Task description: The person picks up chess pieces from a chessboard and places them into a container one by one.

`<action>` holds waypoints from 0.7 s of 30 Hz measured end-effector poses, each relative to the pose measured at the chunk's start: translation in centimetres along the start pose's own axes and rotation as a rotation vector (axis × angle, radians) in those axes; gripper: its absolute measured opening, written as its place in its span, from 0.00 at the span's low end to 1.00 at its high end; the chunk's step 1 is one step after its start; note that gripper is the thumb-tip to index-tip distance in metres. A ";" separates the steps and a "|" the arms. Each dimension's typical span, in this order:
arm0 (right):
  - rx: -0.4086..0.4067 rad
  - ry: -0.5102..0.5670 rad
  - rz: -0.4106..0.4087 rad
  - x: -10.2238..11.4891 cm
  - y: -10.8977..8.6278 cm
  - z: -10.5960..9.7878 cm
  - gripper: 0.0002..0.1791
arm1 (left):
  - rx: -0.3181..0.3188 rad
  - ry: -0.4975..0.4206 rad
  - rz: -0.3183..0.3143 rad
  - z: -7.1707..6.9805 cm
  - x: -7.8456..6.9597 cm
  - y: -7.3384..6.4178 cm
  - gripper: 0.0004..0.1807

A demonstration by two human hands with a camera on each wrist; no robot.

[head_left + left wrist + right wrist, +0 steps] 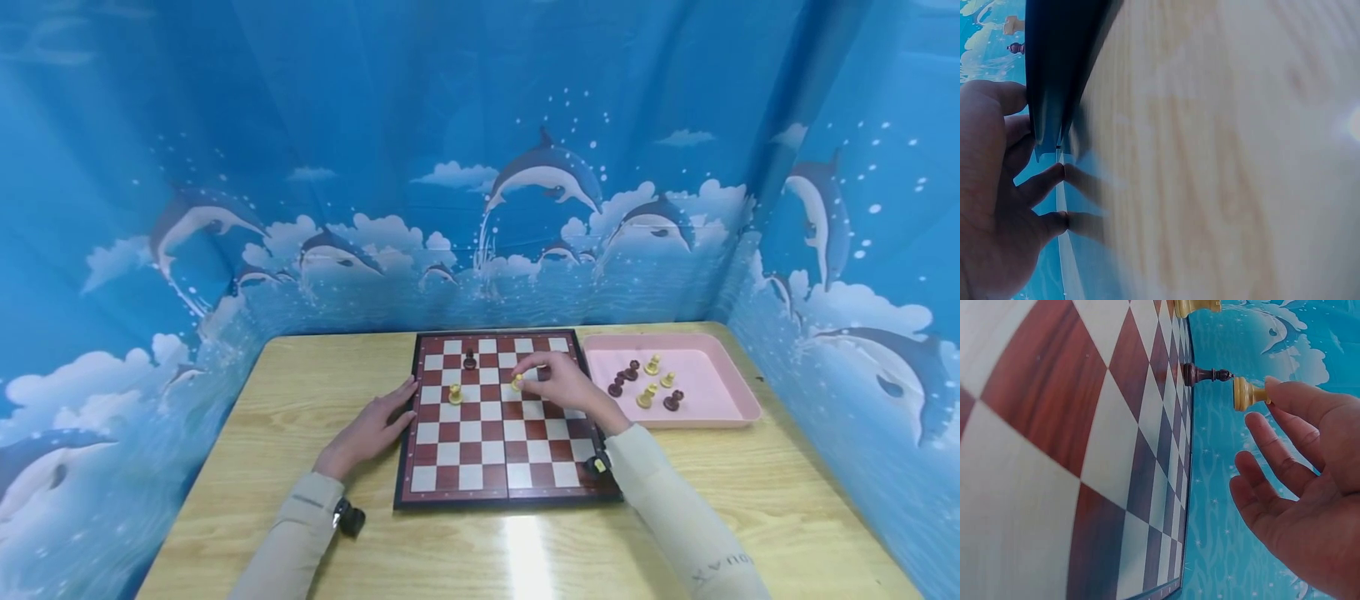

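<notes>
My right hand (558, 382) is over the upper middle of the chessboard (468, 477), pinching a small gold chess piece (1246, 395) between thumb and finger. Fingers cover the top of that piece; its base shows apart from the board in the right wrist view. On the board stand a dark bishop (469, 360) near the far edge and a gold rook (455, 394) closer in. My left hand (372, 427) rests at the board's left edge, fingers extended. In the left wrist view its fingertips touch the dark side of the board (1063, 62) and the table.
A pink tray (720, 408) sits right of the board, with several gold and dark chess pieces lying or standing in it. The wooden table (322, 367) extends around both. Blue dolphin-print curtains (360, 275) hang behind and along the sides.
</notes>
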State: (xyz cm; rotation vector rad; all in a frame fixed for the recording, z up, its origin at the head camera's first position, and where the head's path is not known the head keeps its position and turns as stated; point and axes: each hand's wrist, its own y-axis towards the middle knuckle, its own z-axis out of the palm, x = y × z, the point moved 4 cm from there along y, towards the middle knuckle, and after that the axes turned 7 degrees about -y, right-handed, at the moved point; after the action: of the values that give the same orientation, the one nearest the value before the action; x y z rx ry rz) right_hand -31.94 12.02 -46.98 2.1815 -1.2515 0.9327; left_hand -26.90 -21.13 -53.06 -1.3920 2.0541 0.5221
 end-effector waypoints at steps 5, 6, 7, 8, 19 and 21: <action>-0.017 -0.004 -0.011 -0.2 -0.5 -0.5 0.12 | -0.002 -0.003 0.007 0.0 0.0 0.0 0.33; -0.022 -0.010 -0.016 -0.2 -0.6 -0.6 0.12 | -0.003 -0.005 0.011 0.1 0.0 0.0 0.33; -0.027 -0.013 -0.020 -0.2 -0.7 -0.7 0.12 | -0.003 -0.006 0.011 0.0 0.0 0.0 0.33; -0.031 -0.015 -0.021 -0.2 -0.7 -0.8 0.11 | -0.006 -0.007 0.016 0.0 -0.1 0.0 0.33; -0.076 -0.062 0.009 -1.2 -1.5 -1.6 0.13 | -0.003 -0.003 0.010 0.0 0.0 -0.1 0.33; -0.081 -0.061 0.020 -1.3 -1.8 -1.8 0.13 | -0.003 -0.004 0.006 0.1 0.0 -0.1 0.33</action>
State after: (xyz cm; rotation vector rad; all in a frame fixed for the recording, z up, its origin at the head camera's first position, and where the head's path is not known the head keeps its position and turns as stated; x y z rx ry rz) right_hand -31.45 14.84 -46.81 2.1527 -1.3180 0.8143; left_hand -26.82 -21.14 -53.13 -1.3854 2.0561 0.5304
